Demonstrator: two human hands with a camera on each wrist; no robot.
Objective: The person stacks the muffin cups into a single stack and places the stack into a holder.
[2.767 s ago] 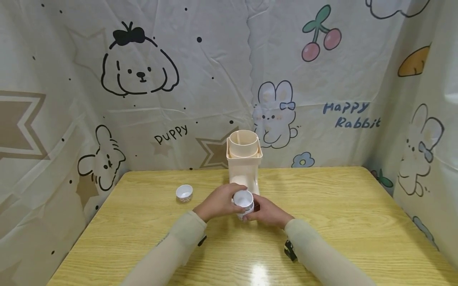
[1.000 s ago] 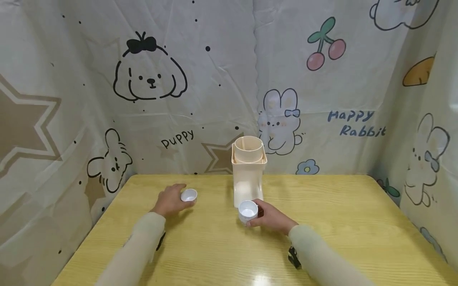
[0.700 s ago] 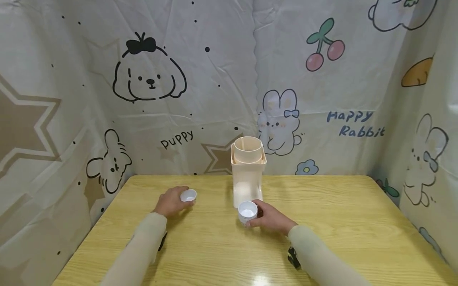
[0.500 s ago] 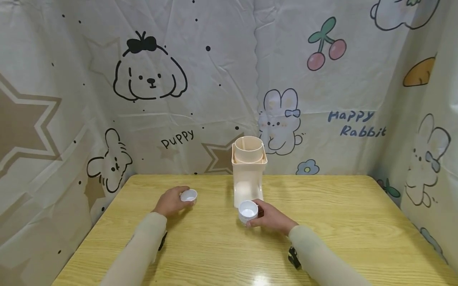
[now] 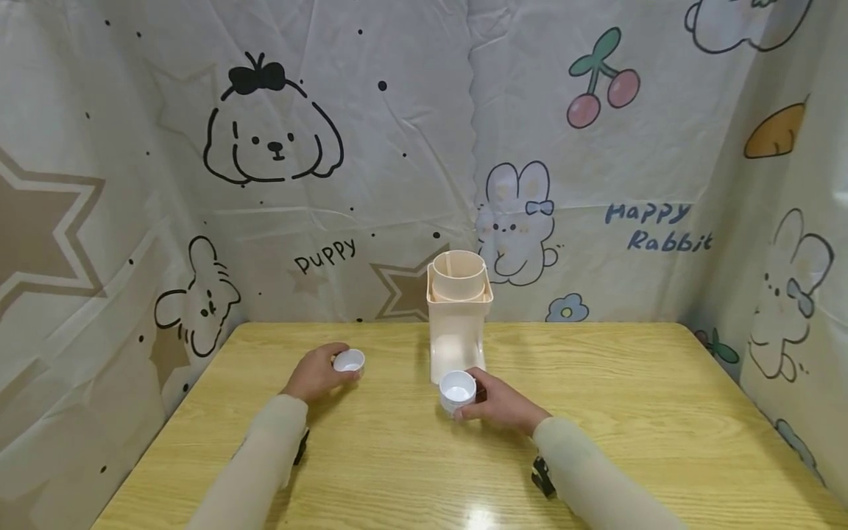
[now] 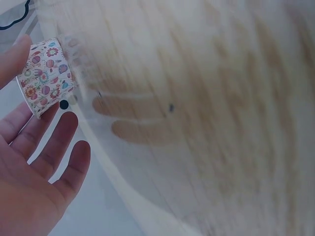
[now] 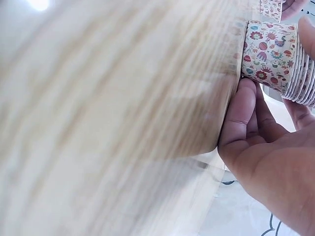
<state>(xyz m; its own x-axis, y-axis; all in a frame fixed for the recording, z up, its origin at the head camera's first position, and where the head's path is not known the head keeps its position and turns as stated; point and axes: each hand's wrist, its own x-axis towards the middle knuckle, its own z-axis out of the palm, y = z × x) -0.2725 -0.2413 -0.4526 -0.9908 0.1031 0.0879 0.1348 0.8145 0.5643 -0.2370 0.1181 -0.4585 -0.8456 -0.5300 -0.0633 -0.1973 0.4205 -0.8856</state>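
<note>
In the head view my left hand (image 5: 316, 374) holds a single small white paper cup (image 5: 349, 361) between thumb and fingers on the table's left part. The left wrist view shows the floral print on this paper cup (image 6: 47, 76), with the outer fingers extended below it. At the centre my right hand (image 5: 501, 401) grips a stack of paper cups (image 5: 458, 391), mouths up. Several nested rims show on the stack (image 7: 270, 54) in the right wrist view, and its base is at the tabletop. Some of the right fingers are hidden behind it.
Just behind the stack stands a beige plastic holder (image 5: 457, 324) with a squarish top and a round tube in it. The wooden table (image 5: 384, 471) ends at a printed cloth backdrop (image 5: 411, 184), which also hangs along both sides.
My left hand has left the stack, moved left and taken hold of the single cup. The right hand stays on the stack. Over the last half second both hands are nearly still.
</note>
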